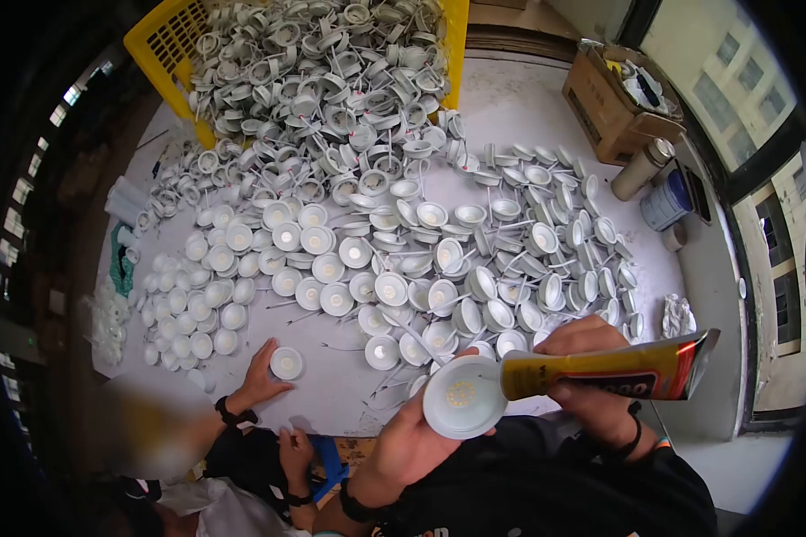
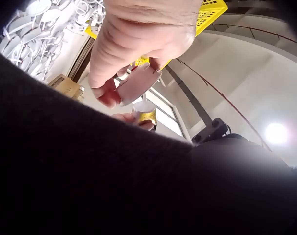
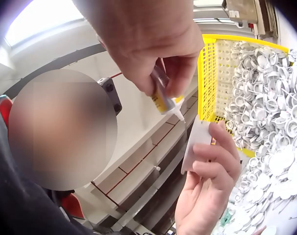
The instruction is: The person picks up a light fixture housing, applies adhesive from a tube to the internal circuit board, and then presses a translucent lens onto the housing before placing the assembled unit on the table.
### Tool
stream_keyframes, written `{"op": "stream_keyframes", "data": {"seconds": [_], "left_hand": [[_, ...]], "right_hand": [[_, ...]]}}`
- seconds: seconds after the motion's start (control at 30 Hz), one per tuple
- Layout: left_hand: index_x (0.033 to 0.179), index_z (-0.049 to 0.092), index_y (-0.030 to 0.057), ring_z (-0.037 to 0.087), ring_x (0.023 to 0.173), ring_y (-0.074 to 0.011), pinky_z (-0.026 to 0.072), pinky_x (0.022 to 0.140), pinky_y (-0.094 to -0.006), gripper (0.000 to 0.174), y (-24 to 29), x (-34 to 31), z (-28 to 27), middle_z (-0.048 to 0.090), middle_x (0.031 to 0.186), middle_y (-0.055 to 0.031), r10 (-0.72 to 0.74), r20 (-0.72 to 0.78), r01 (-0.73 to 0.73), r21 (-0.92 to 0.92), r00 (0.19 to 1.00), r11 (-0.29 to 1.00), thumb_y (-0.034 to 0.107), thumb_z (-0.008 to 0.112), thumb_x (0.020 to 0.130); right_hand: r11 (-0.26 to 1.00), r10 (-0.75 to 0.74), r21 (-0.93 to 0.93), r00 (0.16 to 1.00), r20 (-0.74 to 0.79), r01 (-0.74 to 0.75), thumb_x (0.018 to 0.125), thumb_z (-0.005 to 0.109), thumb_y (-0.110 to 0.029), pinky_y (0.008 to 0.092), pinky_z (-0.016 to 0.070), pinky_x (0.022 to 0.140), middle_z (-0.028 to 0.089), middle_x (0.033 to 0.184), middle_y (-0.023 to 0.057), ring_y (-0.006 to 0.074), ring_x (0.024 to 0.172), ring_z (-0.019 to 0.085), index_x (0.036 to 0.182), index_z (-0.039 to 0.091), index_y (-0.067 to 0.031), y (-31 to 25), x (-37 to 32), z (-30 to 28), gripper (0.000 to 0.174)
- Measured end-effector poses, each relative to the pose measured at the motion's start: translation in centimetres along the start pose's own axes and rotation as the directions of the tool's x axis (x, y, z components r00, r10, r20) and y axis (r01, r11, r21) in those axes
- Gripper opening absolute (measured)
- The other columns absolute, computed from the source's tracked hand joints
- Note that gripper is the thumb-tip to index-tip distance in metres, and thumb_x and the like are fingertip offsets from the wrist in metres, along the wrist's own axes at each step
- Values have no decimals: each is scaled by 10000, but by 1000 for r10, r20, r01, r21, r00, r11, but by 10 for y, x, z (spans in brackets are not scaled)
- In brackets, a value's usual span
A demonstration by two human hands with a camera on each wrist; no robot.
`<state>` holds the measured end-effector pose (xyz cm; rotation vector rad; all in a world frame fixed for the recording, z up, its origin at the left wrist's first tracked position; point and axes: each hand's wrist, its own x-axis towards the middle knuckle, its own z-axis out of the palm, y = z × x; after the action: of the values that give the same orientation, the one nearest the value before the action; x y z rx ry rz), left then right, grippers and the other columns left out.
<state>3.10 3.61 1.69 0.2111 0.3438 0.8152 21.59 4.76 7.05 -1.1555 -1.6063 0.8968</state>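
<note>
The left hand (image 1: 405, 452) holds a round white LED light (image 1: 463, 412), with its fingers bent around the back and the edge. The light is up in the air above the near edge of the tabletop (image 1: 506, 85). Its front faces up, and little yellow dots sit in the middle.

The right hand (image 3: 155, 49) has its fingers squeezed around a yellow and black tube (image 1: 613, 371). The tube's thin white nozzle (image 3: 178, 115) points at the light and is very near its rim. I cannot tell if they touch.

Lots more white lights (image 1: 390, 288) cover the tabletop in a big spread. Behind them, a yellow basket (image 1: 455, 63) is piled high with white round parts (image 1: 322, 67). On the left, another person's hand (image 1: 260, 378) is by a smaller light (image 1: 287, 362).
</note>
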Motion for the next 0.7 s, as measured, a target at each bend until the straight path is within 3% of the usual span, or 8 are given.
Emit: {"op": "stream_keyframes", "data": {"seconds": [0.03, 0.1, 0.17, 0.33, 0.53, 0.7], "left_hand": [[1251, 147, 26, 374, 1065, -262, 395, 737, -417, 633, 0, 1, 4, 309, 1210, -130, -19, -38, 21, 32, 999, 999, 388, 380, 788], [1256, 127, 32, 371, 1073, -263, 387, 778, -423, 648, -2, 2, 0, 292, 1222, -132, -28, -2, 28, 5, 1000, 1000, 373, 409, 782], [1261, 116, 52, 359, 1087, -199, 339, 861, -369, 561, -3, 4, -7, 272, 1240, -83, 9, 198, 12, -105, 980, 994, 282, 382, 824], [1250, 133, 39, 335, 1113, -210, 308, 899, -365, 537, -8, 0, -17, 276, 1232, -101, -21, 126, 39, -143, 992, 989, 253, 385, 827], [1231, 166, 25, 321, 1127, -220, 288, 919, -359, 501, -6, -1, -17, 280, 1227, -113, 5, 151, 19, -153, 989, 988, 247, 378, 834], [1233, 162, 23, 316, 1131, -221, 276, 928, -361, 503, -6, -3, -14, 275, 1229, -120, -9, 126, 28, -145, 992, 989, 246, 374, 836]], "right_hand": [[1000, 3, -3, 1000, 3, -3, 654, 627, -265, 297, 398, 633, 538, 759, 82, 191, 708, 503, 774, 510, -33, 0, 0, 0, 287], [994, -105, 29, 993, 54, 104, 657, 617, -7, 286, 411, 722, 529, 889, 89, 199, 850, 506, 873, 518, -40, -1, 1, 0, 240], [995, -100, 28, 993, 57, 98, 653, 620, -4, 284, 414, 718, 529, 889, 88, 201, 848, 507, 874, 518, -38, -3, 1, 1, 246], [992, -109, -56, 989, 102, 115, 638, 629, 8, 286, 420, 715, 528, 889, 87, 206, 848, 509, 873, 520, -36, -5, 4, 1, 263], [998, -58, 42, 998, 30, 56, 630, 632, 12, 289, 422, 715, 529, 886, 87, 210, 851, 509, 865, 534, -41, -1, 4, 7, 261], [990, -111, -71, 989, 99, 118, 634, 636, 3, 291, 425, 722, 529, 887, 97, 212, 852, 512, 880, 519, -36, -2, 5, 4, 275]]}}
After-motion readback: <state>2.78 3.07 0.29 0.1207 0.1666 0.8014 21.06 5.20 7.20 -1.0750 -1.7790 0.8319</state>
